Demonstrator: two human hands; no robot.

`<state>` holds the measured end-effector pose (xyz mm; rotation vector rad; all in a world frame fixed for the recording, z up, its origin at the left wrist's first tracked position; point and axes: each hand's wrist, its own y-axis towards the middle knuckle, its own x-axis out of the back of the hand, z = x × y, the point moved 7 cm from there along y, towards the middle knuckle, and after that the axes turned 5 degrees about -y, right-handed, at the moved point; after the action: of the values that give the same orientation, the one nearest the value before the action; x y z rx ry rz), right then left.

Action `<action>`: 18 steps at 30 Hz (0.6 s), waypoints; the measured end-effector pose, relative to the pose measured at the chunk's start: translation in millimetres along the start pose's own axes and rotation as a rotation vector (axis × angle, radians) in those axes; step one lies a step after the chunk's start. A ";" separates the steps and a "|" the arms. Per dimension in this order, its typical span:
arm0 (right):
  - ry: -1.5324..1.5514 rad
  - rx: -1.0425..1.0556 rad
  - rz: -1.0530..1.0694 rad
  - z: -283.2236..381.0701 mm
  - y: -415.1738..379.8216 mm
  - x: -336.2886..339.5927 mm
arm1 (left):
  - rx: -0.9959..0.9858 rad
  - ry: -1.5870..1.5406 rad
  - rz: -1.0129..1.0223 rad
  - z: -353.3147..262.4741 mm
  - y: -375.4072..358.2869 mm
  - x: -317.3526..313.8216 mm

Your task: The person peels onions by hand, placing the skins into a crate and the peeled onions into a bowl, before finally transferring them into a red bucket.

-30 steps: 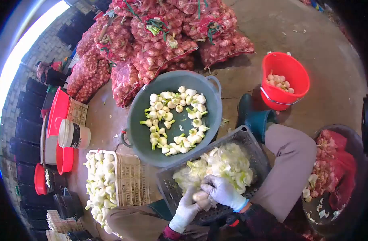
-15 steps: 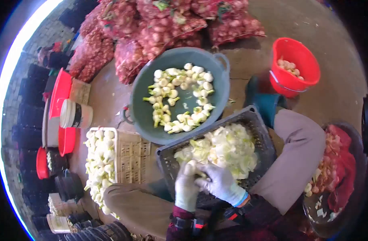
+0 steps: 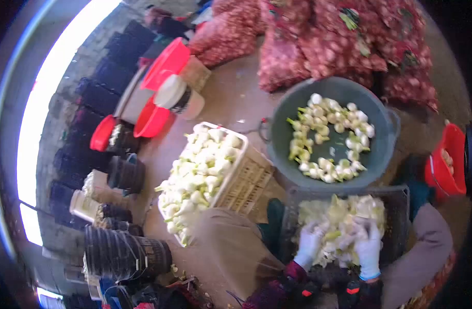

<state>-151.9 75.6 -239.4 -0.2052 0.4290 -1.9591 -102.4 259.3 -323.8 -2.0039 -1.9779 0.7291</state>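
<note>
Both gloved hands are over a black crate (image 3: 401, 206) heaped with pale peels (image 3: 362, 206). My left hand (image 3: 310, 242) is at the left of the heap, its fingers blurred against the peels. My right hand (image 3: 367, 244) is at the right side of the heap, fingertips smeared and mixed in with the peels. Between them lies a yellow-green piece (image 3: 331, 235); whether either hand touches it is unclear. Behind the crate, a grey-green tub (image 3: 285, 154) holds many white bulbs (image 3: 326, 166) with short green stems.
To the left stands a cream crate (image 3: 246, 180) piled with peeled bulbs (image 3: 200, 170). Net sacks (image 3: 323, 46) of reddish bulbs are at the back. A red bucket (image 3: 455, 159) stands far right; a white bucket (image 3: 182, 98), red basins (image 3: 166, 64) and stacked black buckets (image 3: 128, 257) are left.
The camera view has swung left, so the tub and crates appear further right. My hands have moved apart over the peels; the white bulb seen between them before no longer shows there.
</note>
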 end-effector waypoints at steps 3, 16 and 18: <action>-0.474 0.186 0.131 10.7 -7.4 -12.1 | 0.036 -0.135 0.032 -29.2 -3.5 -5.2; -0.321 0.201 -0.013 -14.9 8.9 -18.1 | 0.242 -0.037 0.305 -58.9 -34.9 -52.0; -0.510 0.422 -0.085 -5.2 5.8 -20.1 | 0.218 -0.059 0.269 -49.0 -31.6 -50.1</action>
<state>-140.3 92.8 -245.5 -0.4388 -0.3267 -1.9424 -103.6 220.7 -257.4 -2.1556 -1.5926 1.0255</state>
